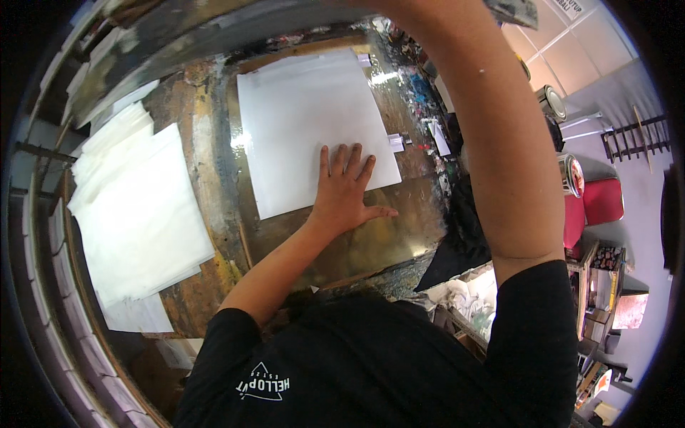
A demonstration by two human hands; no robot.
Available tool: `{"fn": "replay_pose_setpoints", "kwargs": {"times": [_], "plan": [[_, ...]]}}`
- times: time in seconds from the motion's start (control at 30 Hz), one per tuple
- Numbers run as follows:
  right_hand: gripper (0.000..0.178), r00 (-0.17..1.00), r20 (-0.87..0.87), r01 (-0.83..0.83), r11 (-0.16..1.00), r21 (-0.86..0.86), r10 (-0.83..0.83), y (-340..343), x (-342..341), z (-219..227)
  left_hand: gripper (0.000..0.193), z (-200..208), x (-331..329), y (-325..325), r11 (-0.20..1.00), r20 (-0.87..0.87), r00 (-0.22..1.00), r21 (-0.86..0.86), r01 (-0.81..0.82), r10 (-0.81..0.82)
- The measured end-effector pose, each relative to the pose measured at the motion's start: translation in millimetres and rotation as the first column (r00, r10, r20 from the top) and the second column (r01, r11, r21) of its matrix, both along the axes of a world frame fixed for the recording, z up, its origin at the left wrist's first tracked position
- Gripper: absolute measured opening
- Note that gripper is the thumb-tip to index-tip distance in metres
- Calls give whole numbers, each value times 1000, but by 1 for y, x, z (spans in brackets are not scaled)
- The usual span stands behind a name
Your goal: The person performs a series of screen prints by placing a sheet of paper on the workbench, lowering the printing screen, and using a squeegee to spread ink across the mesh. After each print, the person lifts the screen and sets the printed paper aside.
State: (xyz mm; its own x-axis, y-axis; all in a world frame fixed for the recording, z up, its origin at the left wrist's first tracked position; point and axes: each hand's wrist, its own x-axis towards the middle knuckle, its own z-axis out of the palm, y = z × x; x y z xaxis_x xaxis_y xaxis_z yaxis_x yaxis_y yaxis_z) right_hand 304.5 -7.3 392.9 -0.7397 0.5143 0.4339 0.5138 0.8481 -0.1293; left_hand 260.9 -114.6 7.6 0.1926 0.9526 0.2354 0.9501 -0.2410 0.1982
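A white sheet of paper (300, 107) lies on a glossy, paint-stained board (357, 239). My left hand (342, 189) rests flat on the sheet's near right part, fingers spread and pointing away from me, with the thumb out past the near edge. Small pale tabs (395, 143) sit along the sheet's right side. My right arm (499, 128) is raised and reaches across the upper right; its hand is beyond the top edge, so what it touches is hidden.
A loose stack of white sheets (143, 214) covers the left of the worktable. A large greyish panel (185, 39) spans the top. Dark cloth (460, 246) hangs at the right edge, near open cans (571, 175) and a red chair (603, 200). Racks (46, 271) line the far left.
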Motion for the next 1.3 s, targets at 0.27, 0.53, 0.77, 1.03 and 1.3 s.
{"fn": "replay_pose_setpoints", "kwargs": {"times": [0.27,0.53,0.77,1.03,1.3], "plan": [[38,998,58,22,998,64,-26,8,-1,-41,87,158,-97,-55,842,887,371,-35,-538,274],[61,941,265,-184,975,-122,211,-7,41,-218,118,79,-128,-168,833,826,399,-143,-534,398],[57,992,93,56,963,263,-83,131,-62,-303,129,12,-132,-185,814,409,741,-11,-580,533],[55,984,133,70,943,325,-119,187,-109,-333,129,20,-131,-184,820,426,721,-100,-564,547],[51,990,102,54,938,343,-94,154,-90,-337,119,26,-130,-183,753,290,698,-162,-638,654]]}}
